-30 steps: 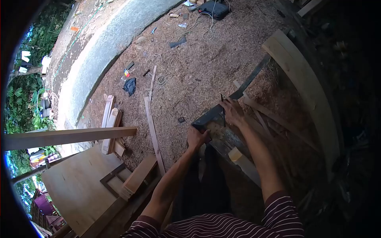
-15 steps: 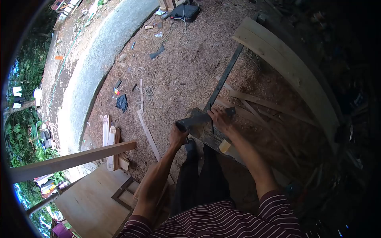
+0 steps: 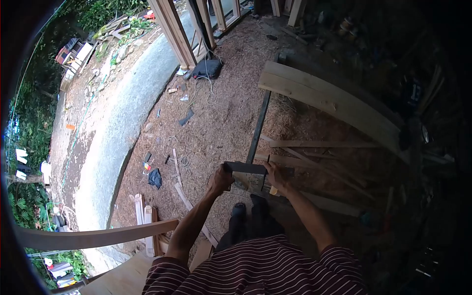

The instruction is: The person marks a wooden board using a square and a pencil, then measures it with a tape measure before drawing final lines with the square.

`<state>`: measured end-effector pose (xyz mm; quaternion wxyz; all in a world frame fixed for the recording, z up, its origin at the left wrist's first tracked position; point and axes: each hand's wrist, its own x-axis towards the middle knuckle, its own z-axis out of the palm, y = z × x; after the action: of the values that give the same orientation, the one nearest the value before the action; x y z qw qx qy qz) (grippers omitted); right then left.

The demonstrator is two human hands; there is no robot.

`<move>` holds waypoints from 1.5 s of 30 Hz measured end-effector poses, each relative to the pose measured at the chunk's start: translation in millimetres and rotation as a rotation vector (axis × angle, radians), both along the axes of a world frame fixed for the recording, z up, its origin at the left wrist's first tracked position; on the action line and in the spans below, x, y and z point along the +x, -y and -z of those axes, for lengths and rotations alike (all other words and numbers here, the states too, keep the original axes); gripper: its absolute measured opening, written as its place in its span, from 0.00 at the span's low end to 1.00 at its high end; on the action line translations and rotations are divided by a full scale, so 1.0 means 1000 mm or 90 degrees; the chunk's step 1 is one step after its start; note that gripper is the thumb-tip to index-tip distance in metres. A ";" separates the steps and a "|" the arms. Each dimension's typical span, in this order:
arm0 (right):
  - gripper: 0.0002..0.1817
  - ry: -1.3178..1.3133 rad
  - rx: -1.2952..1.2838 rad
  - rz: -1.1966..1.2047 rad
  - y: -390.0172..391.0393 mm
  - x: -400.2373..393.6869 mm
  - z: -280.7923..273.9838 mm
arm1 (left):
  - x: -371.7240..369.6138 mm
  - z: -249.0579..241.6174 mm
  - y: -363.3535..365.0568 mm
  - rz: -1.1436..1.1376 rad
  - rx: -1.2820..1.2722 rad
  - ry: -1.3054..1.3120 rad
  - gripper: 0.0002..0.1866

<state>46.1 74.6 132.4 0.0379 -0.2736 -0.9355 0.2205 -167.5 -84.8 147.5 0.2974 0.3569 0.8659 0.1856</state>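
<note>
In front of my legs I hold a dark, flat blade [image 3: 248, 168], saw-like in outline, lying nearly level across the view. My left hand [image 3: 221, 181] is closed around its dark left end, where the handle's exact shape is hard to make out. Toward the blade's right part, my right hand [image 3: 276, 178] has its fingers closed on a thin dark rod [image 3: 268, 160] that crosses the blade. Beyond the blade, a long dark bar [image 3: 258, 129] runs up to a thick wooden beam [image 3: 314, 91]. A small pale wood block [image 3: 274, 190] shows just below my right hand.
Loose boards [image 3: 324, 144] lie on the shavings-covered ground at right. A long plank [image 3: 98, 237] juts in from the left, near stacked wood pieces [image 3: 147, 221]. A black bag [image 3: 208, 69] and upright posts [image 3: 172, 32] stand farther off, beside a concrete strip [image 3: 115, 123].
The view has tilted up, bringing the posts into sight. Both hands keep hold; the blade now lies more level, and the right hand is a little closer to the body's right side.
</note>
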 end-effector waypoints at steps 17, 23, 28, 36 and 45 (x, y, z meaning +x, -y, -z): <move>0.27 0.033 -0.034 0.318 0.146 0.093 -0.023 | 0.042 0.015 0.010 0.295 0.148 0.124 0.26; 0.27 0.001 -0.078 0.389 0.174 0.114 -0.016 | 0.054 0.025 0.022 0.368 0.130 0.153 0.27; 0.28 0.033 -0.043 0.387 0.179 0.121 -0.006 | 0.062 0.021 0.021 0.369 0.104 0.087 0.28; 0.27 -0.014 -0.069 0.405 0.182 0.139 -0.009 | 0.089 -0.029 0.017 0.397 0.055 0.093 0.30; 0.29 -0.046 -0.061 0.384 0.185 0.177 -0.008 | 0.122 0.008 0.017 0.381 -0.004 0.068 0.30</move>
<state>223.4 -110.1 140.4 0.1218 -0.5327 -0.7986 0.2523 -45.4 -101.6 139.3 0.3854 0.5848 0.7060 0.1055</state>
